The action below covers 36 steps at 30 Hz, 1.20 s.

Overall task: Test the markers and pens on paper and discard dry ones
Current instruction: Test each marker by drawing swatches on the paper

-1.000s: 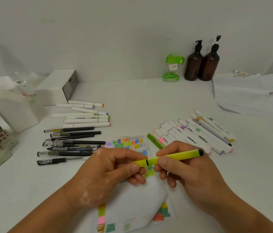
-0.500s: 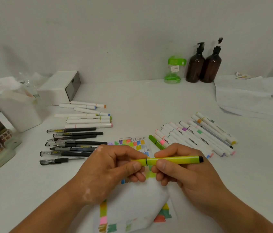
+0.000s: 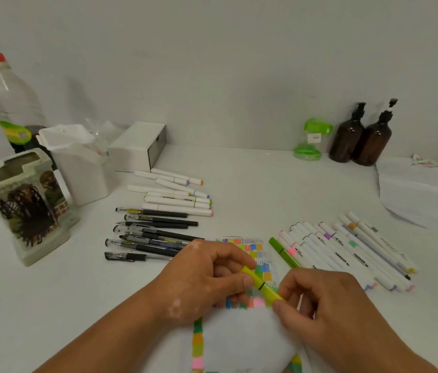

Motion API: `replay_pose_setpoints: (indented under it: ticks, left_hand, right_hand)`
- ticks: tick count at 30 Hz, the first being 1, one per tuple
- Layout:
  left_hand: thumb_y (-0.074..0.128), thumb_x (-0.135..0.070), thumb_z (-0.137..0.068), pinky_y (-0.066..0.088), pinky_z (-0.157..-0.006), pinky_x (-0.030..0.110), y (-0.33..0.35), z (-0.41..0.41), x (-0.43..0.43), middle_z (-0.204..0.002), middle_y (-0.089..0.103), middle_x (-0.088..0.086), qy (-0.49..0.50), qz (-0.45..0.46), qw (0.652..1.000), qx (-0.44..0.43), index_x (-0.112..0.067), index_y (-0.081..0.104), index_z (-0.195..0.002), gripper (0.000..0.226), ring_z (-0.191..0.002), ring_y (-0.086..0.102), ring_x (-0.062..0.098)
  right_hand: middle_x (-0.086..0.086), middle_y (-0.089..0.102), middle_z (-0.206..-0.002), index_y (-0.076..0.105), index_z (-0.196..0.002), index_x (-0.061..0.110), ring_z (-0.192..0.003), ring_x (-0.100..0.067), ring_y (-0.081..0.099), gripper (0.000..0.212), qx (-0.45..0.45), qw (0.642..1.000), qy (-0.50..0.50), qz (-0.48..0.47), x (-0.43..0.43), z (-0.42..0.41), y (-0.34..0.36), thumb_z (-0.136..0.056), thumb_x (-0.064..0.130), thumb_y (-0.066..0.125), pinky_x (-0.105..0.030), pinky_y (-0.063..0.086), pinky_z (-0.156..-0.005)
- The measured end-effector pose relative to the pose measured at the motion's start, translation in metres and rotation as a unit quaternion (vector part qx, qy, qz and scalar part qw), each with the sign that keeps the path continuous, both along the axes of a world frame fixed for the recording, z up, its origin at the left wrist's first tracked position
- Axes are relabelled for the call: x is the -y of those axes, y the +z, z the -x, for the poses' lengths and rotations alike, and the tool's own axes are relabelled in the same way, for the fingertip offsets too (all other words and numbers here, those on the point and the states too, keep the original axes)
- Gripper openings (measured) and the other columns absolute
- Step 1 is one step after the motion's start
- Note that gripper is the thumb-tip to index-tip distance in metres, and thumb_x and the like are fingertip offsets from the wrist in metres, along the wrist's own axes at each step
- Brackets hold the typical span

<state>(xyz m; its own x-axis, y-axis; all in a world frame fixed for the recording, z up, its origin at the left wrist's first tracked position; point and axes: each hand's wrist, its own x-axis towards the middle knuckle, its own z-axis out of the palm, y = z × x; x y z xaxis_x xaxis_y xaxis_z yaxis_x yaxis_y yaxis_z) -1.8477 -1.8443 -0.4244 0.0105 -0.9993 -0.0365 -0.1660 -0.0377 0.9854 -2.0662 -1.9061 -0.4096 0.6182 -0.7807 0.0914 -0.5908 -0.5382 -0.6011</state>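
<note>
Both hands hold a yellow-green highlighter (image 3: 262,285) tilted just above the swatch-covered paper (image 3: 242,343) at the near side of the counter (image 3: 239,179). The left hand (image 3: 207,281) has thumb & fingers (image 3: 228,254) pinched on its upper-left end, and the right hand (image 3: 328,305) pinches the lower-right end w/ thumb & curled fingers; the cap looks seated, tho blur makes that unsure. Black pens (image 3: 153,235) & a left row of white markers (image 3: 177,201) lie left of the paper, w/ a green marker (image 3: 284,251) & a right batch of white markers (image 3: 347,254) on the right.
</note>
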Motion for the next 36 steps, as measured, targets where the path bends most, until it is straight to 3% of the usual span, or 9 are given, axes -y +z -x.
replay_pose_setpoints:
  ticks: [3,7,12,14,19,24,29,32,36]
  left_hand:
    - [0.074,-0.017,-0.088,0.063,-0.071,0.038,0.0,-0.006,0.001,-0.081,0.076,0.006,0.051,0.013,0.998,0.033,-0.022,0.073,-0.1,0.012,-0.074,0.076,0.022]
    - [0.072,-0.029,-0.089,0.059,-0.066,0.021,0.002,-0.015,0.002,-0.079,0.074,-0.007,0.105,0.017,0.988,0.112,-0.03,0.072,-0.093,0.004,-0.07,0.074,0.009]
    - [0.072,-0.033,-0.089,0.051,-0.056,0.011,-0.001,-0.017,0.003,-0.077,0.071,-0.017,0.122,0.037,0.978,0.163,-0.031,0.072,-0.087,0.003,-0.066,0.069,0.002]
    - [0.072,-0.033,-0.088,0.05,-0.055,0.01,-0.001,-0.017,0.004,-0.076,0.071,-0.015,0.128,0.037,0.978,0.163,-0.031,0.073,-0.087,0.003,-0.064,0.068,0.001]
    - [0.072,-0.03,-0.089,0.052,-0.055,0.014,0.0,-0.019,0.005,-0.075,0.072,-0.009,0.151,0.044,0.976,0.151,-0.028,0.073,-0.085,0.005,-0.061,0.067,0.005]
    - [0.072,-0.028,-0.089,0.054,-0.058,0.017,0.0,-0.026,0.007,-0.072,0.07,-0.008,0.199,0.065,0.969,0.128,-0.027,0.073,-0.081,0.008,-0.065,0.067,0.006]
    - [0.072,-0.024,-0.088,0.05,-0.053,0.014,-0.001,-0.036,0.011,-0.07,0.071,-0.005,0.253,0.087,0.961,0.072,-0.025,0.073,-0.079,0.009,-0.059,0.064,0.003]
    - [0.072,-0.026,-0.088,0.049,-0.053,0.012,-0.003,-0.039,0.013,-0.072,0.072,-0.005,0.268,0.086,0.958,0.052,-0.025,0.073,-0.079,0.009,-0.061,0.066,0.003]
    - [0.071,-0.029,-0.088,0.05,-0.055,0.014,-0.004,-0.039,0.015,-0.071,0.071,-0.007,0.271,0.092,0.957,0.039,-0.026,0.073,-0.08,0.009,-0.062,0.066,0.003]
  right_hand:
    - [0.013,0.066,-0.071,0.063,-0.067,0.032,-0.07,-0.004,0.06,0.016,-0.093,0.993,-0.052,0.057,0.007,-0.001,0.009,-0.077,0.042,0.071,-0.017,0.047,-0.063]
    - [0.011,0.064,-0.068,0.059,-0.07,0.031,-0.069,-0.002,0.058,0.023,-0.221,0.964,-0.105,0.102,0.019,0.0,0.012,-0.08,0.052,0.06,-0.023,0.052,-0.064]
    - [0.013,0.064,-0.072,0.059,-0.073,0.032,-0.064,-0.001,0.059,0.029,-0.291,0.938,-0.14,0.13,0.03,-0.008,0.004,-0.08,0.06,0.056,-0.026,0.055,-0.063]
    - [0.014,0.062,-0.07,0.058,-0.071,0.032,-0.067,-0.002,0.057,0.029,-0.288,0.933,-0.149,0.158,0.039,-0.016,0.008,-0.078,0.06,0.058,-0.025,0.052,-0.06]
    - [0.011,0.066,-0.074,0.058,-0.065,0.031,-0.073,-0.013,0.062,0.022,-0.161,0.969,-0.074,0.173,0.082,-0.077,0.033,-0.081,0.044,0.064,-0.028,0.051,-0.066]
    - [0.003,0.075,-0.1,0.075,-0.096,0.019,-0.093,-0.018,0.067,0.016,-0.092,0.985,0.032,0.141,0.132,-0.175,0.035,-0.094,0.022,0.06,-0.025,0.05,-0.079]
    - [-0.006,0.065,-0.129,0.068,-0.123,0.008,-0.116,-0.028,0.061,0.029,-0.161,0.967,0.085,0.178,0.164,-0.244,0.021,-0.098,0.012,0.053,-0.034,0.048,-0.1]
    - [-0.009,0.068,-0.122,0.069,-0.12,0.005,-0.109,-0.03,0.065,0.029,-0.219,0.952,0.086,0.198,0.176,-0.27,0.009,-0.096,0.008,0.053,-0.038,0.053,-0.095]
    - [-0.011,0.071,-0.109,0.07,-0.109,0.003,-0.098,-0.03,0.066,0.026,-0.227,0.952,0.073,0.193,0.187,-0.282,-0.004,-0.09,0.002,0.053,-0.038,0.057,-0.084]
